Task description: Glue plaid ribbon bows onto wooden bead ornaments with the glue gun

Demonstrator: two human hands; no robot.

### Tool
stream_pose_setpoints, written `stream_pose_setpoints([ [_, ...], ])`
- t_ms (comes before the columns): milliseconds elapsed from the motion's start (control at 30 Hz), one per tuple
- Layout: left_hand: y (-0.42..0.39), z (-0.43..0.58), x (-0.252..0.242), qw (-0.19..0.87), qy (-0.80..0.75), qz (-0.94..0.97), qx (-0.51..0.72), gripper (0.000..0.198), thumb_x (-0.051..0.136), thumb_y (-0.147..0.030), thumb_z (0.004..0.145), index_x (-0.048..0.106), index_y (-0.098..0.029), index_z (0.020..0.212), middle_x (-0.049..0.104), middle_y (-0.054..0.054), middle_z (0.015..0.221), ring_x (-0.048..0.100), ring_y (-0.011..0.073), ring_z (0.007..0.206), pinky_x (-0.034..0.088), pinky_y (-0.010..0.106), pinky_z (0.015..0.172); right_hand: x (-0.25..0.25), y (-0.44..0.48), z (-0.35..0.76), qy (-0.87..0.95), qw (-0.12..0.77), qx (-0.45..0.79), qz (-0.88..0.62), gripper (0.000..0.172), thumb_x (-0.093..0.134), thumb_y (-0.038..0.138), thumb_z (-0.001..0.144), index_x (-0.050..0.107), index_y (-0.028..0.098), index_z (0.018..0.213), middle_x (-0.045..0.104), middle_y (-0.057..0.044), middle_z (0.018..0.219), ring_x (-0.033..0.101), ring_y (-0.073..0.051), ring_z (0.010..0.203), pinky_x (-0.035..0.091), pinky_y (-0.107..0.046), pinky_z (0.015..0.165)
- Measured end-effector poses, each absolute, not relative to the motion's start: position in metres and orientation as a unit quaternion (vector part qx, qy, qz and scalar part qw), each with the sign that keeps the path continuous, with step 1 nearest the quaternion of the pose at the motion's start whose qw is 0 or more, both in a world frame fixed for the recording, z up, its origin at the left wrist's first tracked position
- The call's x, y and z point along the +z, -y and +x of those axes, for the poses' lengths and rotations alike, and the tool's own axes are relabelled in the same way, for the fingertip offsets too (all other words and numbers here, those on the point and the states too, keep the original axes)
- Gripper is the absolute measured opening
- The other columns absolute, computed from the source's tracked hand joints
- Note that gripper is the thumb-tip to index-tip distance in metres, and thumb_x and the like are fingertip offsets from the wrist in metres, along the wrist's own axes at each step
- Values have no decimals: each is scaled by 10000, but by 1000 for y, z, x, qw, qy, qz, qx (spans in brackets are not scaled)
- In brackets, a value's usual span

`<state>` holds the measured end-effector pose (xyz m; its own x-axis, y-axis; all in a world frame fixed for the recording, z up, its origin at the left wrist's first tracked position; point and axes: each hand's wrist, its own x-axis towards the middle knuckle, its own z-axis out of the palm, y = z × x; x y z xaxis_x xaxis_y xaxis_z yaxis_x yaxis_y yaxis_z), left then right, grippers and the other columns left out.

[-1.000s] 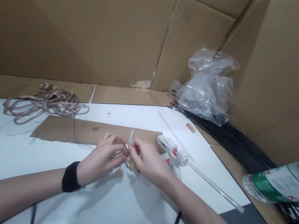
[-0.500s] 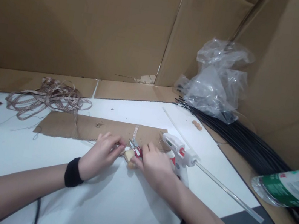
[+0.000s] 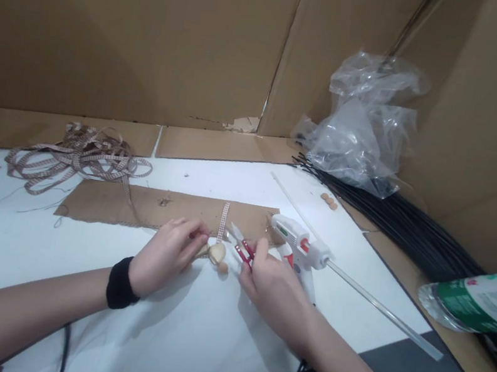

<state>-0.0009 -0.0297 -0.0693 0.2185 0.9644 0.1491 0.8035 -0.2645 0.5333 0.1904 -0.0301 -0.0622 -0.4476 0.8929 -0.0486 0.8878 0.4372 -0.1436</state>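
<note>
My left hand [image 3: 168,253] is closed in a pinch on a small wooden piece [image 3: 217,252] lying on the white table [image 3: 185,334]. A short strip of checked ribbon [image 3: 221,230] runs up from that piece onto a flat cardboard strip [image 3: 154,208]. My right hand [image 3: 270,285] is closed around small red-handled snips [image 3: 241,246], whose blades point left towards the ribbon and stand slightly apart from it. A tiny wooden bead [image 3: 223,267] lies just below the wooden piece.
A white glue gun [image 3: 299,240] with a long clear stick lies right of my right hand. A heap of checked ribbon [image 3: 75,157] sits far left, black rods [image 3: 412,235] and a plastic bag [image 3: 363,129] at the right, a bottle [image 3: 476,303] at the edge. Cardboard walls surround.
My right hand has drawn back to the right with the snips, away from the ribbon. My left hand stays pinched on the wooden piece, which now shows more fully.
</note>
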Motion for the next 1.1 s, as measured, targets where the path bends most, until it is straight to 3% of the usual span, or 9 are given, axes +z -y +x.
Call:
stream_pose_setpoints([
  [100,30,-1,-69,177,-580,760,234,179,383,-241,858,536,-186,784,615,14,702,549,166,660,394,267,619,-59,34,195,831,83,244,-494,122,321,255,896,389,154,906,626,-38,668,600,-164,586,329,-225,472],
  [167,30,-1,-69,177,-579,760,236,180,379,-244,861,534,-189,787,618,8,684,554,158,630,394,256,598,-60,34,194,813,117,292,-490,173,318,331,904,393,177,875,629,-29,691,598,-160,605,325,-219,484],
  [467,28,-3,-70,176,-577,760,241,162,393,-255,854,544,-210,814,641,-9,687,583,149,615,405,236,585,-71,35,182,841,87,168,-507,310,367,342,876,548,156,707,628,-52,597,567,-166,550,237,-247,478],
  [667,26,-1,-70,173,-582,759,234,172,383,-280,863,537,-218,820,646,-18,668,600,148,607,409,234,584,-77,34,180,838,95,145,-517,273,423,316,842,582,155,689,616,-27,533,545,-145,477,221,-248,456],
  [1100,27,3,-70,139,-602,758,211,163,369,-288,864,515,-220,839,638,-17,613,586,147,521,411,235,548,-74,38,176,831,72,118,-539,242,445,310,848,585,158,722,660,-38,580,596,-165,508,248,-248,453],
])
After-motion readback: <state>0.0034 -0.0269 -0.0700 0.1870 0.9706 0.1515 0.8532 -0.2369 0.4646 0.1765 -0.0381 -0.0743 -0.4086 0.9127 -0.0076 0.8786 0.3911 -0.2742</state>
